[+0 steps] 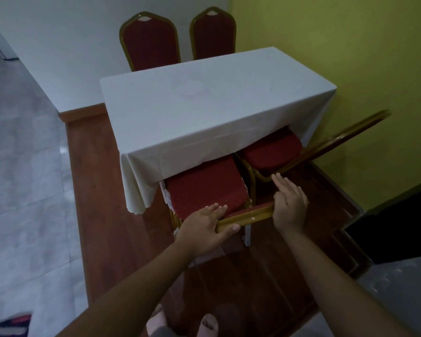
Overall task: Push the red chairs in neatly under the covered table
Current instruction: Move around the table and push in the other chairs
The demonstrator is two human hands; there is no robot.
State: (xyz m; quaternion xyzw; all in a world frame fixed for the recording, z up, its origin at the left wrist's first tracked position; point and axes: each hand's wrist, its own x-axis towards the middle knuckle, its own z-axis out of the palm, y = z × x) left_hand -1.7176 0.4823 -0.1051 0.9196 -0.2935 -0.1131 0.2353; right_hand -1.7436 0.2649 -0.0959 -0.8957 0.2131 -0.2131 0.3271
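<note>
A table under a white cloth (pixel 204 113) stands on a wooden platform. On its near side a red chair (pixel 202 188) with a gold frame has its seat partly under the cloth. My left hand (pixel 204 227) grips the gold top rail of this chair's backrest, and my right hand (pixel 289 205) rests over the rail's right end. To the right a second red chair (pixel 272 152) sits partly under the cloth, its backrest frame angled out toward the yellow wall. Two more red chairs (pixel 151 42) (pixel 214 32) stand upright at the far side.
The wooden platform (pixel 95 178) has a raised edge on the left and steps down at the right. A yellow wall (pixel 350 45) runs close along the right. Grey tiled floor (pixel 22 166) lies to the left. My feet show at the bottom.
</note>
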